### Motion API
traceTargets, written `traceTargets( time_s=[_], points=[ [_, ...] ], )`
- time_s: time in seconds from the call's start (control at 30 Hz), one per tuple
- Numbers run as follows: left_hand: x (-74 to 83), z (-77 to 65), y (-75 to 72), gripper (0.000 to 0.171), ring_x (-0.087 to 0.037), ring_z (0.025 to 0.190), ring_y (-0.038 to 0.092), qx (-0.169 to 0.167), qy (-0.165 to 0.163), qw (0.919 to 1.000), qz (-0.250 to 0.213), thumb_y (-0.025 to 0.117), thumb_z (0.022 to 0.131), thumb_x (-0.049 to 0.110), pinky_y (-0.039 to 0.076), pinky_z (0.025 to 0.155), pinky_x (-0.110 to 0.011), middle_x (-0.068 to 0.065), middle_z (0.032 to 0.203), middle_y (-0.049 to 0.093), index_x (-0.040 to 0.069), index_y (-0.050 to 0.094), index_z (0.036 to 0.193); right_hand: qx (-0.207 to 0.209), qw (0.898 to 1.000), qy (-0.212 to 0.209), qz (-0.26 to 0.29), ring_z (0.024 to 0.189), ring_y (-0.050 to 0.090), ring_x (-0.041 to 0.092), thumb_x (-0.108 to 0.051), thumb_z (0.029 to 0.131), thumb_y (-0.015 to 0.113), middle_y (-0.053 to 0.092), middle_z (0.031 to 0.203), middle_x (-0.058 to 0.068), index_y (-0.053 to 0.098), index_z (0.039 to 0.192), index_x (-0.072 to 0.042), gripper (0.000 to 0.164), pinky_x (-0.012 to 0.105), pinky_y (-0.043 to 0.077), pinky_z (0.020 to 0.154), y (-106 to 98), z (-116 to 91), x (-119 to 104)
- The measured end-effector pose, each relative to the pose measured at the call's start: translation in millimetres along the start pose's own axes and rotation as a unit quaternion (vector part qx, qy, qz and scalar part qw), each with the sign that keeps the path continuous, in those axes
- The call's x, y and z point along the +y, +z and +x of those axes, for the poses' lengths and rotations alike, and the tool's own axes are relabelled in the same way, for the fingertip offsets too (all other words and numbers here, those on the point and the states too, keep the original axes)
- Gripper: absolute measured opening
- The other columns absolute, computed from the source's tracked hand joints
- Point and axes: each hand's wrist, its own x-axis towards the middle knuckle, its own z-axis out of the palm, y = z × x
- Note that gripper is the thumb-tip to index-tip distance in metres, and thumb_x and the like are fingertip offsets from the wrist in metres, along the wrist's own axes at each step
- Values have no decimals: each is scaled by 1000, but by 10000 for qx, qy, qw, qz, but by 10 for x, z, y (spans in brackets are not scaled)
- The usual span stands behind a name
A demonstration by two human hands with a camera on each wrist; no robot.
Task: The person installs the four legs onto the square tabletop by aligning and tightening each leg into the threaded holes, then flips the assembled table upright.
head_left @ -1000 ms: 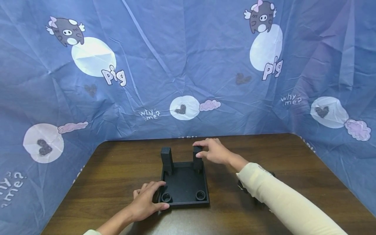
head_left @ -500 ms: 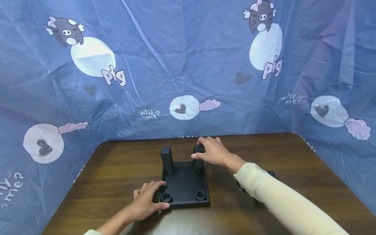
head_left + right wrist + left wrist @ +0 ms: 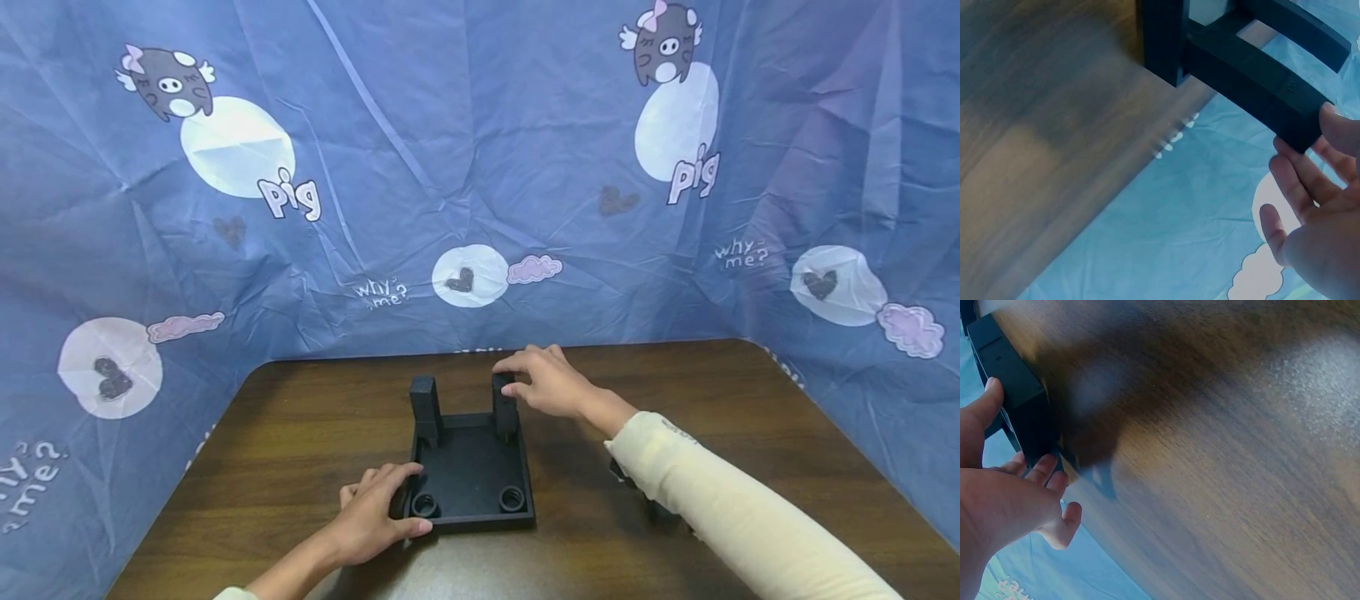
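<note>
A square black base [image 3: 468,471] with a raised rim lies on the wooden table. Two black legs stand upright at its far corners, a left leg [image 3: 424,408] and a right leg [image 3: 505,412]. Each near corner has a round threaded socket, one at left [image 3: 424,505] and one at right [image 3: 512,499]. My left hand [image 3: 367,512] grips the near left corner, thumb on the front side and fingers along the left side. My right hand [image 3: 551,383] pinches the top of the right leg; the right wrist view shows thumb and fingertips on its end [image 3: 1310,122].
Dark objects [image 3: 651,507] lie on the table to the right, mostly hidden by my right sleeve [image 3: 720,492]. A blue printed curtain [image 3: 480,167] hangs along the back and sides of the wooden table [image 3: 315,417].
My right thumb and fingers shifted round the leg's top, first leftward across its front, then back right, and the hand tilted with them. The left hand and the base stay in place.
</note>
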Motion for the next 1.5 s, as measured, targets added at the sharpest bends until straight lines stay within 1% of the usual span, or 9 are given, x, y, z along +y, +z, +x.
traceTargets(
  time_s=[0.13, 0.3, 0.47, 0.63, 0.73, 0.9, 1.03, 1.13, 1.5],
  points=[
    [1, 2, -3, 69, -28, 118, 44, -28, 0, 10000, -11, 81, 74, 40, 22, 85, -53, -3, 129, 55, 16, 53, 133, 295, 9995, -26, -136, 100, 53, 21, -26, 90, 69, 66, 113, 2, 65, 121, -11, 35, 44, 33, 87, 62, -7, -6],
    [-2, 5, 1, 69, -27, 117, 44, 27, 45, 10000, -3, 81, 74, 40, 22, 85, -52, -2, 128, 55, 15, 54, 133, 508, 9982, 262, -167, 83, 48, 17, -38, 86, 71, 58, 87, -2, 62, 103, -11, 34, 41, 32, 82, 113, 11, -18],
    [-10, 3, 13, 69, -27, 116, 44, 44, 79, 10000, -27, 81, 74, 39, 22, 84, -53, -3, 128, 56, 15, 54, 133, 219, 9986, 485, -8, 95, 48, 19, -42, 86, 70, 57, 100, -1, 59, 105, -12, 38, 46, 28, 89, 81, 21, -9],
    [-23, 2, 18, 70, -27, 116, 44, 62, 61, 10000, 4, 81, 74, 39, 22, 85, -53, -2, 127, 56, 15, 54, 133, -52, 9978, 414, 520, 114, 49, 23, -30, 87, 72, 60, 119, 3, 61, 122, -11, 41, 51, 25, 96, -5, 15, 26],
    [-29, 2, 15, 70, -26, 116, 44, 56, 40, 10000, 3, 81, 73, 40, 22, 85, -53, -2, 127, 56, 16, 54, 133, -33, 9975, 327, 633, 116, 51, 25, -23, 87, 73, 63, 121, 4, 63, 124, -10, 40, 52, 28, 99, -16, 10, 51],
    [-29, -2, 10, 70, -27, 116, 44, -17, 35, 10000, -75, 81, 74, 39, 21, 85, -54, -2, 128, 55, 16, 53, 133, 212, 9960, 406, 764, 100, 56, 21, -21, 85, 74, 66, 107, 2, 67, 113, -11, 30, 43, 42, 90, 42, 11, 68],
    [-26, -2, 13, 70, -27, 117, 43, -29, 39, 9999, -105, 81, 74, 39, 21, 86, -54, -3, 128, 55, 16, 53, 133, 464, 9944, 499, 802, 88, 56, 20, -24, 83, 76, 63, 88, -1, 64, 98, -10, 25, 42, 36, 90, 94, 27, 68],
    [-25, 1, 15, 70, -27, 117, 43, 2, 42, 10000, -88, 81, 74, 40, 21, 86, -54, -2, 128, 55, 16, 53, 133, 556, 9933, 588, 825, 85, 56, 18, -26, 82, 77, 60, 83, -3, 60, 93, -10, 26, 44, 30, 91, 116, 39, 71],
    [-30, -3, 13, 70, -27, 117, 44, 22, 8, 10000, -57, 80, 74, 41, 22, 85, -53, -2, 129, 55, 17, 53, 134, 583, 9955, 334, 663, 79, 54, 12, -24, 87, 73, 61, 83, -7, 67, 107, -14, 23, 44, 30, 85, 146, 33, 24]
  ],
)
